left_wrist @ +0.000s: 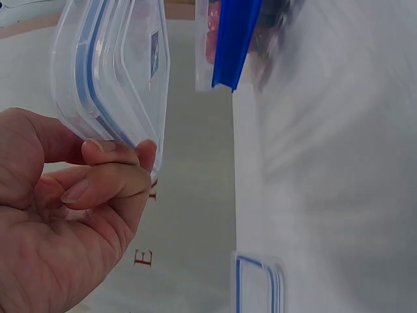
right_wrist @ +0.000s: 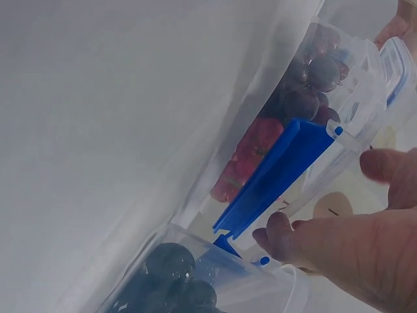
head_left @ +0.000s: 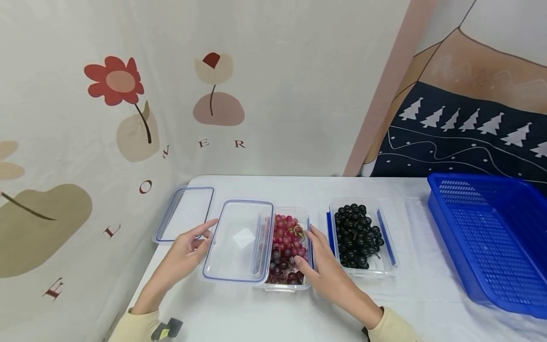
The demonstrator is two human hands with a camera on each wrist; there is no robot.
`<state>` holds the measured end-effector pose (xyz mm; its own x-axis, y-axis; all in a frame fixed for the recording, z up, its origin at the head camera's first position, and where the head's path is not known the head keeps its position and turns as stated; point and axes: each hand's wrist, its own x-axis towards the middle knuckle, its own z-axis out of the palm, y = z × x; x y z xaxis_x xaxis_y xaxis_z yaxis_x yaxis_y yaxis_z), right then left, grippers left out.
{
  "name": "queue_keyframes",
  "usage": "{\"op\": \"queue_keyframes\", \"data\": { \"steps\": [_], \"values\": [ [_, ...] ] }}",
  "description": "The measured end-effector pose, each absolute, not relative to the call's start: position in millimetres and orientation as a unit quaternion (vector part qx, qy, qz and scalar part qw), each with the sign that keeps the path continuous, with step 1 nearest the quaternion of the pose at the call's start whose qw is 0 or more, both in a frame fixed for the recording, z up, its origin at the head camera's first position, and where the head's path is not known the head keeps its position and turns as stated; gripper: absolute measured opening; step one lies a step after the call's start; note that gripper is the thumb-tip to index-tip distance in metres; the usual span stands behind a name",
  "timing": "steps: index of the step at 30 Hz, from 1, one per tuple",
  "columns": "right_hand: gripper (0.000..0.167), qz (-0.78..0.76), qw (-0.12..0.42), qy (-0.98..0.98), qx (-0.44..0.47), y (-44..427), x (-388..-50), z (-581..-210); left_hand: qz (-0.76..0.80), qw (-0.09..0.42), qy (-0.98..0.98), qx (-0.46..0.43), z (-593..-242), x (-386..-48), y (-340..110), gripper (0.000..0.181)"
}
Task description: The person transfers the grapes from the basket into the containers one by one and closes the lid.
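My left hand pinches the left edge of a clear lid with a blue seal. In the left wrist view the lid is raised at an angle, with fingertips at its lower end. The lid overlaps the left side of a clear container, which holds red grapes and darker grapes. Around that container's right side my right hand spreads its thumb and fingers. In the right wrist view its fingertips are close to the blue side flap; contact is unclear.
Right of the hands stands a clear container of black grapes with blue side flaps. Another clear lid lies at the table's back left. A blue plastic basket occupies the right side. Printed curtains hang behind the white table.
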<state>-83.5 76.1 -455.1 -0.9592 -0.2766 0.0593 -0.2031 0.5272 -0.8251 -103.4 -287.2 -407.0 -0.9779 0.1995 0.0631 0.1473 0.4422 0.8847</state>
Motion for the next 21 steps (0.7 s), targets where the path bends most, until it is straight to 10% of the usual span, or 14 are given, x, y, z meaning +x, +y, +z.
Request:
{"op": "queue_keyframes", "data": {
  "steps": [10, 21],
  "values": [
    [0.058, -0.49, -0.055, 0.856, -0.157, 75.3, -85.2, -454.2, 0.527, 0.045, 0.842, 0.104, -412.3, -112.0, -255.8, 0.05],
    [0.052, -0.521, -0.037, 0.841, -0.141, 75.1, -88.9, -451.7, 0.537, 0.049, 0.837, 0.095, -413.4, -112.5, -229.6, 0.051]
  ]
}}
